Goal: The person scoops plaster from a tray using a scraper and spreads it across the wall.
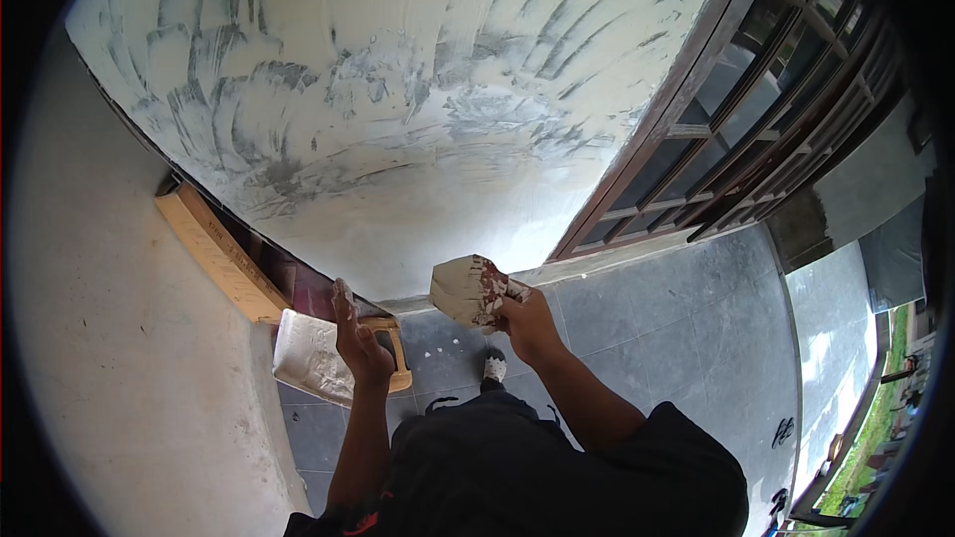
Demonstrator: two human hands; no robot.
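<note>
In my right hand [527, 323] I grip a putty knife [460, 290] by its handle. Its broad blade is coated with cream-coloured putty, and smears reach up to my fingers. My left hand [365, 346] is raised with its fingers stretched out and whitened with putty. Just left of that hand is a white rectangular tub [306, 350] of pale paste; whether the hand touches its edge is unclear. Ahead of both hands stands a wall [418, 169] covered with cream putty in streaky strokes, with dark grey patches showing through.
Below the wall's left end stands a wooden piece of furniture [221, 254], partly behind the tub. A brown-framed paned window [696, 154] borders the wall on the right. A plain wall [139, 338] rises at left. White crumbs dot the grey tiled floor [637, 338]; dark footwear [783, 431] lies far right.
</note>
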